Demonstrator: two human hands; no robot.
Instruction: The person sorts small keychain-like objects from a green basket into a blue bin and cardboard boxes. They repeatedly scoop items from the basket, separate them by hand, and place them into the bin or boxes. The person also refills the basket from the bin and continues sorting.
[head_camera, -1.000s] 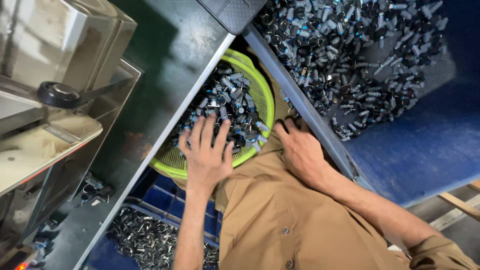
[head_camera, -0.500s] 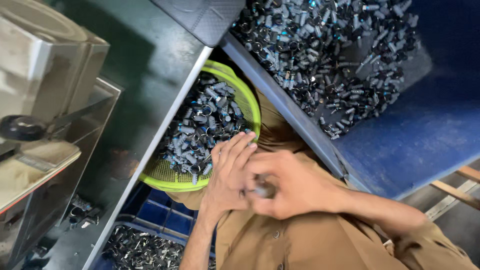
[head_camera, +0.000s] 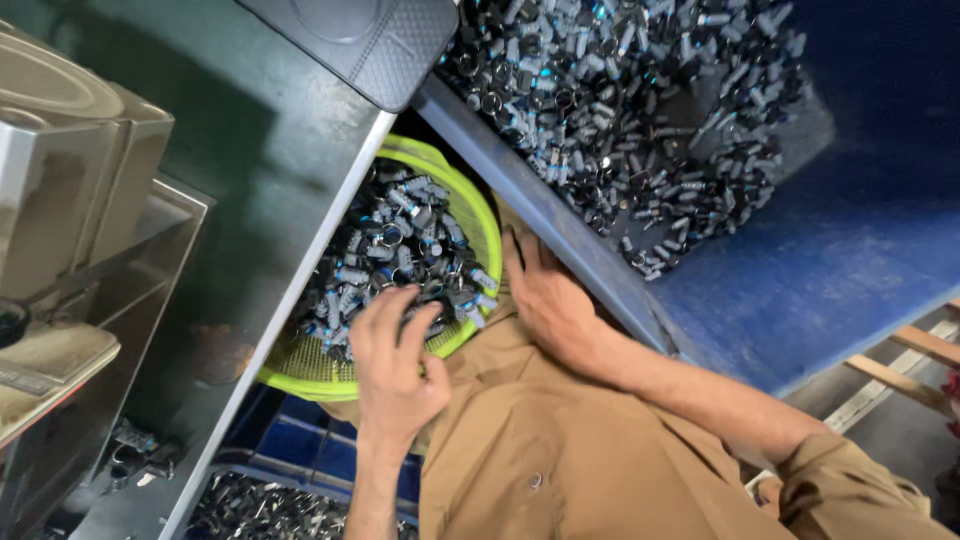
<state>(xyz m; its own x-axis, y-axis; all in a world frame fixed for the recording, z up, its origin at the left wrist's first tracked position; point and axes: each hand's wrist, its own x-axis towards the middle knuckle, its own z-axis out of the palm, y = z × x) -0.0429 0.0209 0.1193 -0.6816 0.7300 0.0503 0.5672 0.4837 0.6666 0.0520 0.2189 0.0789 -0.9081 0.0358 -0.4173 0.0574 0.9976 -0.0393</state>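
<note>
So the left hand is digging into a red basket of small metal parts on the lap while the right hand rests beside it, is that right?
Not quite: the basket is yellow-green, not red, as the head view shows. The rest holds: the left hand reaches into its small metal parts on the lap, and the right hand rests beside it.

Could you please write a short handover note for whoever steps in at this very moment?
Left hand: fingers curled into the metal clips in the green basket; whether it grips one cannot be told.
Right hand: flat and open on the lap, between the basket and the blue bin, holding nothing.
Basket sits on the lap, well filled. The bin holds a big heap of clips; a blue crate below holds more.
Done: unclear. Left: plenty of clips in basket and bin.
</note>
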